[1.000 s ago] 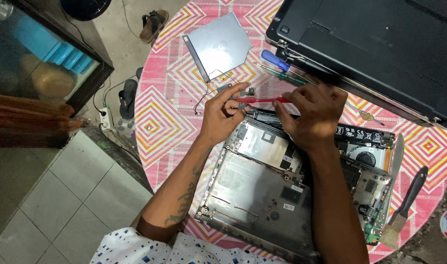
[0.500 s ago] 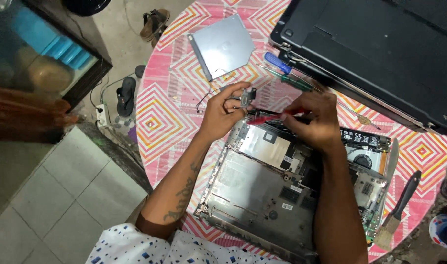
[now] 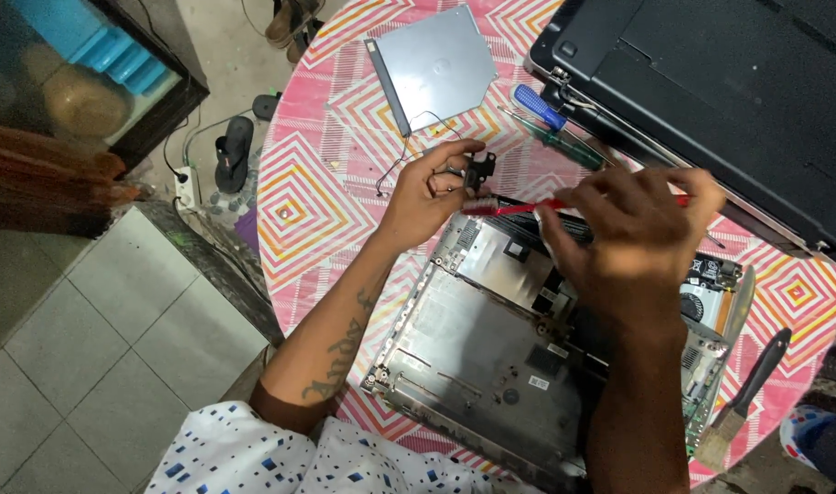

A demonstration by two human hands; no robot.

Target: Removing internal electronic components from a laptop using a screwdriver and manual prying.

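The left hand [image 3: 427,197] has lifted a small black bracket-like part [image 3: 477,169] clear of the opened grey laptop chassis [image 3: 491,357] and now pinches it just left of centre frame; a moment ago it sat lower. The right hand [image 3: 633,238] stays closed round one red-handled screwdriver [image 3: 528,207], tip near that part. On the pink patterned bench [image 3: 317,183]: one blue-handled screwdriver [image 3: 539,107], one silver drive [image 3: 436,66], one brush [image 3: 747,393].

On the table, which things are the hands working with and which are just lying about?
In use:
left hand
small black part
right hand
red tool
opened laptop base

Lying about:
silver drive
blue screwdriver
brush
black laptop lid
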